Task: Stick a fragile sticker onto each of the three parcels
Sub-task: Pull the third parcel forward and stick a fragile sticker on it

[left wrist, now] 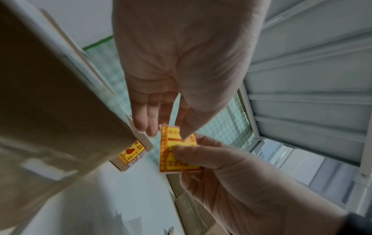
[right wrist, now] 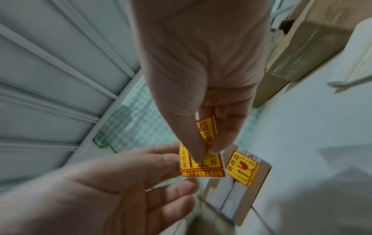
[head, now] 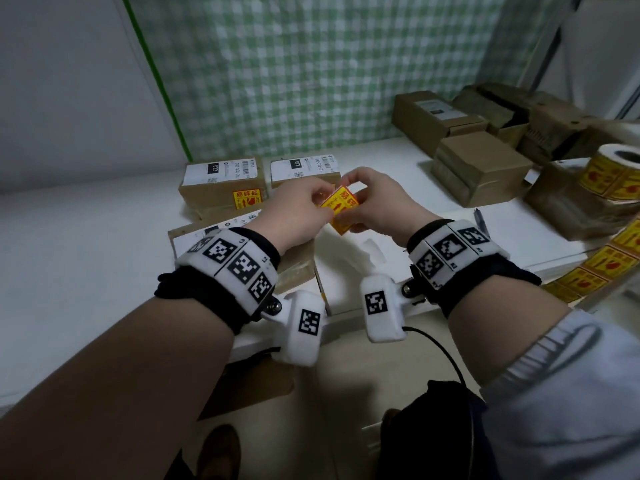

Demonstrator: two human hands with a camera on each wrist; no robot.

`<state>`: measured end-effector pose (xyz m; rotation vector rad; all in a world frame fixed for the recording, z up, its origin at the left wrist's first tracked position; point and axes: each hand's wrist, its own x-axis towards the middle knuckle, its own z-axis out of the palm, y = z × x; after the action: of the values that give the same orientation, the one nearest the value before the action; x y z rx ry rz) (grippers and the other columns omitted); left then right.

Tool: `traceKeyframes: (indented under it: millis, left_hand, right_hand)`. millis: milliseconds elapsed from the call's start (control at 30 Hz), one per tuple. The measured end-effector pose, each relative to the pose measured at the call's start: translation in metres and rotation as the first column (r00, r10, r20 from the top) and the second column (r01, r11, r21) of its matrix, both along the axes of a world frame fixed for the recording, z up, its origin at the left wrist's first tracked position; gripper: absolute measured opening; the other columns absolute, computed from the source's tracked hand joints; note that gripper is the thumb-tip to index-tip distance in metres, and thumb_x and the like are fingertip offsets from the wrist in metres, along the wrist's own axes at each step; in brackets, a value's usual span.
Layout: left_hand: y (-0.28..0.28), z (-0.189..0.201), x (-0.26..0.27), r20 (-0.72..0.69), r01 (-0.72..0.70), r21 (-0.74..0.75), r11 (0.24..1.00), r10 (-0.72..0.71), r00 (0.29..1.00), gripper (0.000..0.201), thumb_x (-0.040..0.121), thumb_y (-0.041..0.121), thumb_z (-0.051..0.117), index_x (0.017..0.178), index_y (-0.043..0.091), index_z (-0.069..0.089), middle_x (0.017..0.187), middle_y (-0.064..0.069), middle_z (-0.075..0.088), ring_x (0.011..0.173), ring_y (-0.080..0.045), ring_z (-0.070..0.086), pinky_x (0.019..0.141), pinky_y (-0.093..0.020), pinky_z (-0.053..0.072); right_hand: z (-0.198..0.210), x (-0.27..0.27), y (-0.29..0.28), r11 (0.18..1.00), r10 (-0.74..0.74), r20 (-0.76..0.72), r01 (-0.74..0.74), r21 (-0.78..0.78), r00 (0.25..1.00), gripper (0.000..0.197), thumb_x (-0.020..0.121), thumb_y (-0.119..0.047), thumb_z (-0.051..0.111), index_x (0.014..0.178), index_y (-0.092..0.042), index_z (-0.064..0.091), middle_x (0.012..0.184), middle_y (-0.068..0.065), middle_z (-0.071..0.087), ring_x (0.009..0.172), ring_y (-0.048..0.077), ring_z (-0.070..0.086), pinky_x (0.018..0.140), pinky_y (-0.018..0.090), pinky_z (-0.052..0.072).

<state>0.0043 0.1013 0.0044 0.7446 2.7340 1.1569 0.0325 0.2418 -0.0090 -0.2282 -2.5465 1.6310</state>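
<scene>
Pinching a yellow fragile sticker with red print between them, the left hand and right hand hover above the white table in the head view; behind sit two brown cardboard parcels, the left parcel already bearing a sticker, the middle parcel showing only its white shipping label, and a third parcel lies under the left wrist. A sticker roll stands at right. From the left wrist, the thumb and fingertips clasp the glossy, slightly curled rectangle. From the right wrist, thumb and forefinger nip its upper edge.
</scene>
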Motion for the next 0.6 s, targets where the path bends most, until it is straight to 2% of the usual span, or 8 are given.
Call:
traceKeyframes:
  millis: [67, 133, 200, 233, 300, 367, 500, 600]
  left_hand:
    - [-0.013, -0.004, 0.005, 0.049, -0.010, 0.070, 0.998, 0.006, 0.999, 0.029, 0.080, 0.013, 0.065, 0.109, 0.018, 0.067, 0.099, -0.004, 0.071, 0.091, -0.021, 0.065, 0.086, -0.038, 0.052]
    - [-0.027, -0.009, 0.013, 0.094, -0.012, 0.124, 0.992, 0.000, 0.996, 0.019, 0.079, 0.007, 0.065, 0.098, 0.011, 0.070, 0.084, -0.014, 0.072, 0.076, -0.029, 0.067, 0.082, -0.045, 0.055]
    - [-0.040, -0.014, 0.020, 0.170, -0.044, 0.195, 0.980, 0.010, 0.985, 0.012, 0.083, 0.000, 0.062, 0.093, 0.002, 0.067, 0.073, -0.017, 0.068, 0.064, -0.026, 0.062, 0.074, -0.040, 0.055]
    - [-0.046, -0.017, 0.022, 0.217, -0.074, 0.239, 0.968, 0.021, 0.976, 0.010, 0.085, -0.001, 0.060, 0.092, 0.003, 0.065, 0.071, -0.014, 0.066, 0.061, -0.021, 0.060, 0.067, -0.035, 0.055]
    - [-0.058, -0.020, 0.028, 0.282, -0.133, 0.318, 0.939, 0.040, 0.958, 0.014, 0.088, -0.001, 0.057, 0.086, 0.012, 0.061, 0.072, -0.009, 0.064, 0.056, -0.011, 0.059, 0.058, -0.024, 0.053]
    - [-0.068, -0.023, 0.034, 0.323, -0.183, 0.383, 0.906, 0.054, 0.945, 0.018, 0.089, 0.000, 0.056, 0.085, 0.017, 0.058, 0.074, -0.008, 0.064, 0.055, -0.007, 0.060, 0.057, -0.020, 0.053]
    - [-0.084, -0.032, 0.045, 0.414, -0.284, 0.485, 0.827, 0.069, 0.908, 0.014, 0.090, 0.001, 0.054, 0.094, 0.014, 0.059, 0.076, -0.007, 0.065, 0.057, -0.008, 0.059, 0.054, -0.017, 0.052]
    - [-0.091, -0.039, 0.051, 0.443, -0.322, 0.503, 0.802, 0.081, 0.893, 0.014, 0.090, 0.002, 0.054, 0.097, 0.014, 0.059, 0.083, -0.008, 0.067, 0.059, -0.010, 0.059, 0.057, -0.020, 0.052]
  right_hand:
    - [0.002, 0.009, -0.012, 0.997, 0.040, -0.023, -0.041, -0.065, 0.999, 0.040, 0.071, 0.006, 0.072, 0.098, -0.018, 0.054, 0.086, 0.014, 0.060, 0.065, 0.020, 0.059, 0.052, 0.024, 0.054]
    - [-0.001, 0.018, -0.022, 0.992, 0.067, -0.031, -0.070, -0.110, 0.997, 0.038, 0.073, 0.006, 0.072, 0.093, -0.022, 0.055, 0.083, 0.011, 0.057, 0.063, 0.018, 0.058, 0.050, 0.020, 0.052]
    - [-0.006, 0.025, -0.031, 0.980, 0.073, -0.028, -0.077, -0.181, 0.997, 0.034, 0.076, 0.003, 0.071, 0.093, -0.022, 0.056, 0.081, 0.010, 0.058, 0.061, 0.016, 0.058, 0.049, 0.019, 0.049]
    - [-0.008, 0.029, -0.035, 0.969, 0.072, -0.017, -0.074, -0.237, 0.997, 0.028, 0.079, 0.000, 0.070, 0.094, -0.020, 0.056, 0.079, 0.009, 0.061, 0.059, 0.014, 0.059, 0.050, 0.018, 0.048]
    - [-0.014, 0.036, -0.043, 0.939, 0.079, 0.019, -0.069, -0.336, 0.997, 0.014, 0.084, -0.006, 0.067, 0.093, -0.013, 0.059, 0.072, 0.005, 0.064, 0.057, 0.010, 0.060, 0.051, 0.018, 0.048]
    - [-0.020, 0.043, -0.051, 0.910, 0.131, 0.048, -0.101, -0.403, 0.990, 0.004, 0.087, -0.011, 0.063, 0.084, -0.010, 0.061, 0.067, 0.003, 0.063, 0.058, 0.012, 0.057, 0.051, 0.017, 0.048]
    - [-0.032, 0.056, -0.068, 0.877, 0.217, 0.088, -0.155, -0.455, 0.972, 0.016, 0.091, -0.013, 0.058, 0.075, -0.011, 0.062, 0.060, -0.003, 0.065, 0.053, 0.008, 0.056, 0.050, 0.016, 0.047]
    - [-0.038, 0.061, -0.079, 0.865, 0.213, 0.084, -0.148, -0.480, 0.973, 0.018, 0.090, -0.011, 0.058, 0.073, -0.013, 0.063, 0.061, -0.002, 0.064, 0.053, 0.007, 0.055, 0.049, 0.016, 0.046]
